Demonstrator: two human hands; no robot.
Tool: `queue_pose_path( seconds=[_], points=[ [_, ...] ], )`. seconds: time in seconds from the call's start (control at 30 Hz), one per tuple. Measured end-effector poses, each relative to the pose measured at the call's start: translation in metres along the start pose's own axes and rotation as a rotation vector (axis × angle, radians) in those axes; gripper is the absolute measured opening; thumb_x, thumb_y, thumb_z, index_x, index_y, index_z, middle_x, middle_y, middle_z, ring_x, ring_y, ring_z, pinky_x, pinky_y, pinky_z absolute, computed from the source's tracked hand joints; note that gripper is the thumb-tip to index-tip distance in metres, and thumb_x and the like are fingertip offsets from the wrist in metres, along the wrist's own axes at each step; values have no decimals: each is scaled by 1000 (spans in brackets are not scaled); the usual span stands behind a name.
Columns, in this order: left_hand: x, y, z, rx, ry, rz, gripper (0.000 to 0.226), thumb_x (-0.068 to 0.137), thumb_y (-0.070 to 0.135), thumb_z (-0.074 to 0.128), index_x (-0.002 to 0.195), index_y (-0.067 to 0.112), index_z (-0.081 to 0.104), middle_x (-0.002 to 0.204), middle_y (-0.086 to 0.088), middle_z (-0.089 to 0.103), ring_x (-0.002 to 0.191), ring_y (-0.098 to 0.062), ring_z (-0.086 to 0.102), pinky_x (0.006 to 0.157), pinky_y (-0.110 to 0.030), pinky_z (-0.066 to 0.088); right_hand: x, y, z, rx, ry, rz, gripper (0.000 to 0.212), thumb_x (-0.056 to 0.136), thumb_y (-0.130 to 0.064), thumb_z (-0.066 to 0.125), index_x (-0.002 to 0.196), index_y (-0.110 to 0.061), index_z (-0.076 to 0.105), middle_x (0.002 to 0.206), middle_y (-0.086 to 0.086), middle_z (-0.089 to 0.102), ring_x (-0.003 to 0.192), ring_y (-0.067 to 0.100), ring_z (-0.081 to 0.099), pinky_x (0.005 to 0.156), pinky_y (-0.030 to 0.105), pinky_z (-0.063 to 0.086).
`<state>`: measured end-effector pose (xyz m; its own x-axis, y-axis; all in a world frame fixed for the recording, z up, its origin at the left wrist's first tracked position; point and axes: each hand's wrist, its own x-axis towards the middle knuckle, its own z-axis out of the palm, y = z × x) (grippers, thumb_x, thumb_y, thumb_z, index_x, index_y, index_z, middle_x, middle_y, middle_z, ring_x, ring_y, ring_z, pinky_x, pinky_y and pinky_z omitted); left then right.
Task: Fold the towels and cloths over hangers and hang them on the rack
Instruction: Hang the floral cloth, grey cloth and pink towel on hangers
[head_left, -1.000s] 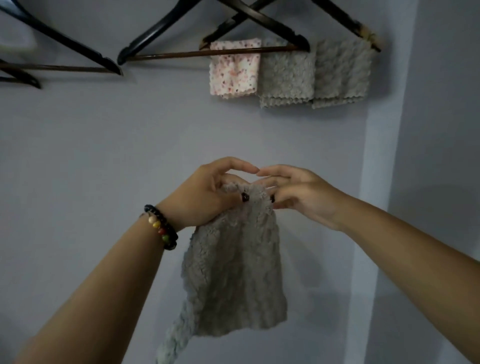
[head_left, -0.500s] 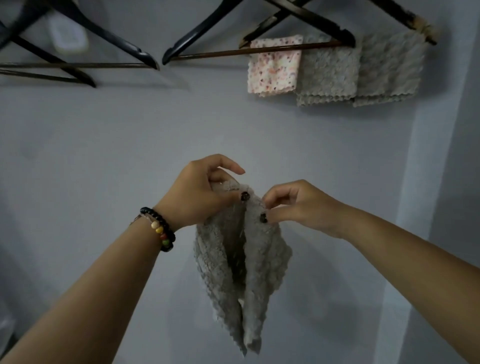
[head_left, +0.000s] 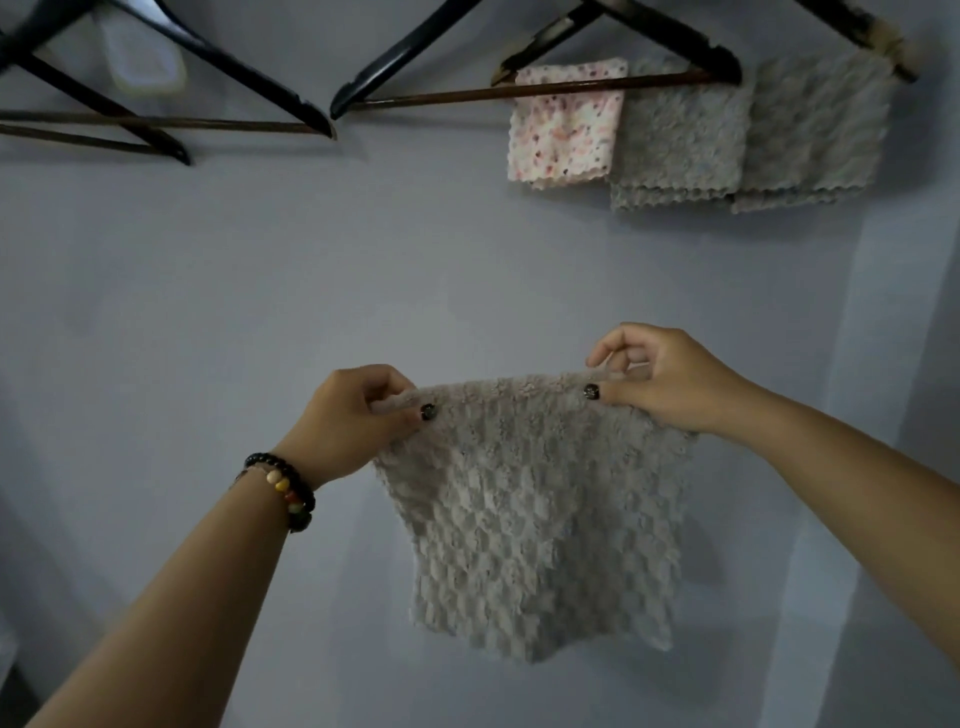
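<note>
Left hand (head_left: 353, 415), right hand (head_left: 670, 384): each pinching a top corner of grey cloth (head_left: 535, 519), spread flat. Keep edge taut, level; drape evenly over hanger (head_left: 524, 93) bar.

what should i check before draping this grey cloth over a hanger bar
1. Left hand grip on the top edge of the grey textured fleece cloth: ok, thumb and fingers pinch one corner.
2. Right hand grip: ok, it pinches the other corner.
3. Cloth spread flat: ok, it hangs open between the hands.
4. Free bar space: ok, the brown wooden bar of the black hanger is bare left of the pink floral cloth.
5. Hung grey cloths out of the way: ok, they sit further right.
6. Hanger hooked firmly on the rack: cannot tell, the hook is out of view.
</note>
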<state>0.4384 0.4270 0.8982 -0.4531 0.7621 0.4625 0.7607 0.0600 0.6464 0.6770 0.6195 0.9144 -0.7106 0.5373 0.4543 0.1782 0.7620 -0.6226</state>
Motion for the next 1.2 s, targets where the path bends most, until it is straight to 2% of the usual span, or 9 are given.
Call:
queue_pose_path(
  seconds=[0.17,0.3,0.43,0.6,0.67,0.87,0.97,1.1,1.2],
  points=[
    [11,-8,17,-415,151,-110,10,82,12,74,81,4,68,75,-10,69,67,-20,66,56,-28,53,-1,8,-19,-129,49,20,15,83,-23,74,90,-22,61,61,-13,61,66,11,62,76,27,47],
    [22,-6,33,-754,144,-248,13,87,7,66,96,-2,70,96,-20,73,91,-34,69,81,-42,56,-2,4,-36,-65,55,130,10,88,-17,67,93,-19,59,59,-1,61,49,19,54,53,26,44],
    [30,7,53,-815,152,-321,11,89,9,65,91,2,73,89,-14,75,86,-29,71,70,-34,57,-6,-3,-41,133,14,295,19,90,-6,55,85,-16,70,53,0,47,44,13,31,41,21,30],
    [36,30,73,-773,138,-297,21,91,21,65,86,2,73,83,-14,75,78,-28,71,67,-39,60,-16,-19,-43,456,-155,310,33,89,10,40,91,-3,71,79,11,72,68,20,71,55,25,56],
    [37,39,78,-789,113,-284,25,93,24,63,87,2,74,87,-16,75,80,-30,70,75,-42,59,-19,-25,-44,280,-205,256,26,90,7,49,100,-6,69,88,9,75,83,21,73,66,24,59],
    [36,58,89,-875,-22,-236,31,100,23,50,93,1,72,90,-16,74,82,-30,71,71,-37,56,-14,-34,-33,-315,152,-153,8,77,-23,78,72,-19,73,68,0,63,62,10,58,62,29,47],
    [32,66,92,-896,-52,-198,33,101,20,48,90,-1,71,85,-16,72,78,-30,68,71,-37,54,-10,-33,-29,-127,177,-289,10,80,-12,75,72,-15,70,79,2,58,71,12,56,70,23,45],
    [24,76,95,-931,-100,-167,40,101,15,45,67,10,65,53,1,60,48,-14,56,47,-21,44,-8,-36,-23,249,-6,-105,9,90,-10,63,81,-12,65,69,-6,65,66,6,59,67,19,45],
    [22,77,97,-942,-120,-124,47,101,14,44,61,16,67,57,-1,62,52,-17,56,48,-23,44,-6,-35,-18,367,-58,3,8,92,-9,59,89,-14,64,73,-3,70,68,10,62,67,21,48]
  ],
)
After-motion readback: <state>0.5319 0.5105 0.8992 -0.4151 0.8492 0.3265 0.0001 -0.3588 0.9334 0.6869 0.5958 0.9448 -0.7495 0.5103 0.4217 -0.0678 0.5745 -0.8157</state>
